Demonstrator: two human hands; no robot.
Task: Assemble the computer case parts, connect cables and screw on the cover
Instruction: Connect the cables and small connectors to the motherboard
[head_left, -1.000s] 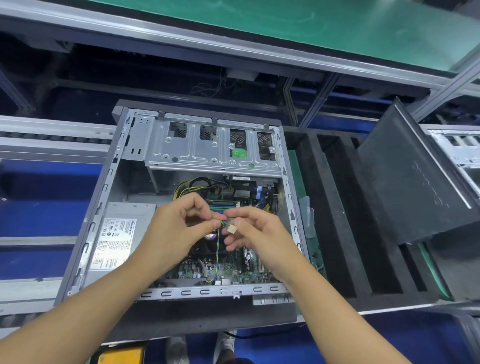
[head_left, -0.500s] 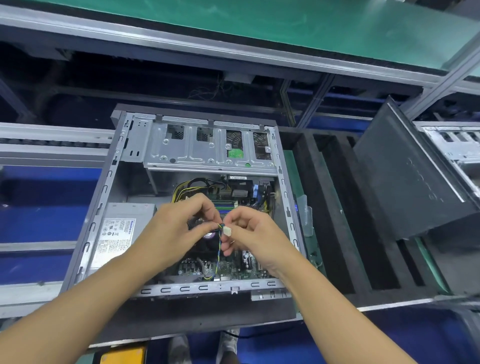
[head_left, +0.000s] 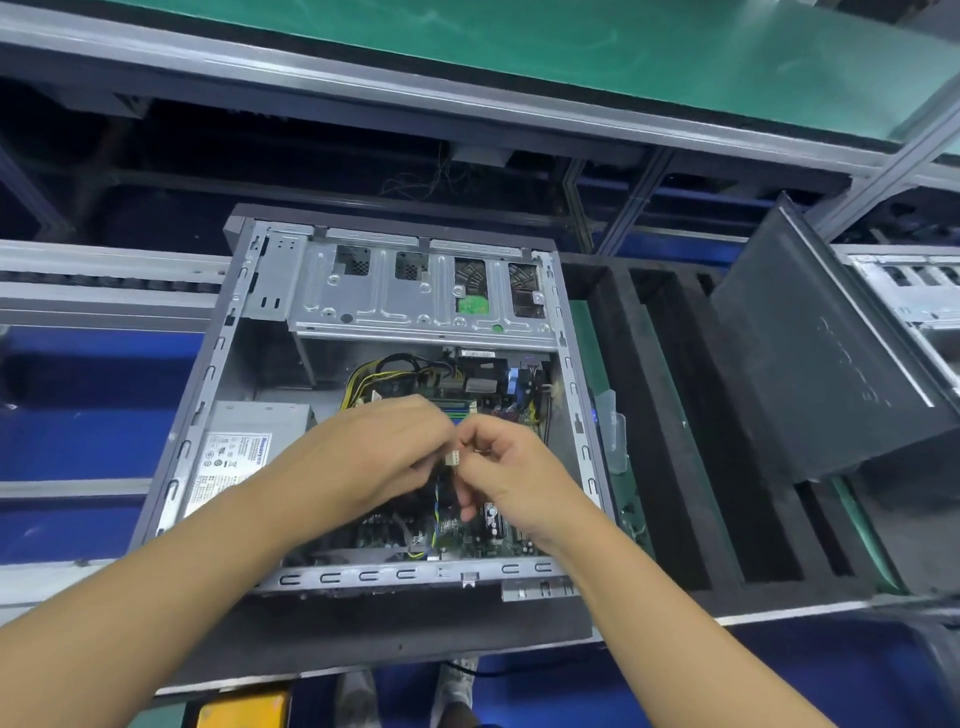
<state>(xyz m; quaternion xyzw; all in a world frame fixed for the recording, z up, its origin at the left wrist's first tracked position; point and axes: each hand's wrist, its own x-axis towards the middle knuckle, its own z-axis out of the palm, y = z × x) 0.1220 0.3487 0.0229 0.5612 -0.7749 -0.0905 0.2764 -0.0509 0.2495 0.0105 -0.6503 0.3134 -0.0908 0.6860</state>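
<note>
Item: white plug (head_left: 452, 458) on thin coloured leads (head_left: 436, 493), held above the middle of the open computer case (head_left: 202, 410), nearer its right wall.

Handling, judged: light; limp wire and a small, brittle plastic shell. Take it by the shell's sides, not by the leads.

Left hand (head_left: 384, 457): fingers curled, pinching the leads just behind the plug.

Right hand (head_left: 514, 478): fingertips closed on the plug's right side; exact contact is hidden.

Adjacent: power supply (head_left: 234, 457) at the case's left wall; cover (head_left: 821, 364) leaning at the right end of the foam tray (head_left: 675, 415).
</note>
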